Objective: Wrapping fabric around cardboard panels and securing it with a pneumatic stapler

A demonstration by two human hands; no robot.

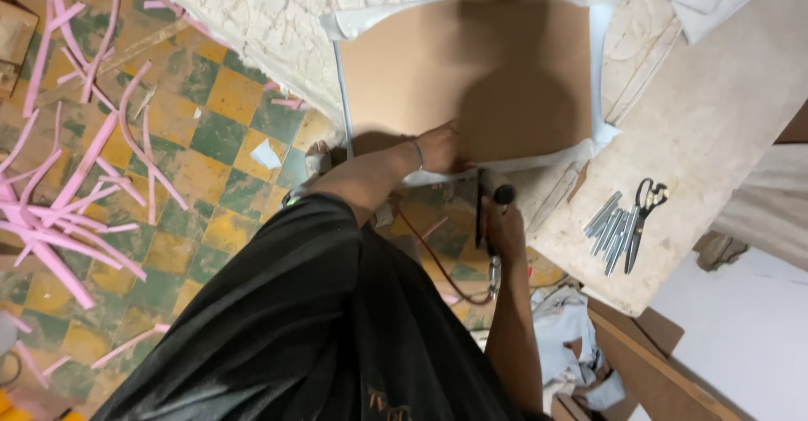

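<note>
left hand point(439, 146) flat on board point(471, 67) | right hand point(502, 227) grips, seemingly, staple gun point(492, 194)

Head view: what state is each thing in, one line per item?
Brown board: flat on the worktable, white covering folded over its edges.
Left hand: pressing the board's near edge.
Right hand: gripping a staple gun.
Scissors: closed, lying beside staple strips.
Pink strips: scattered on the floor.

I see no packages, labels, signs or screens anywhere on the workbench or the floor from my view
</note>
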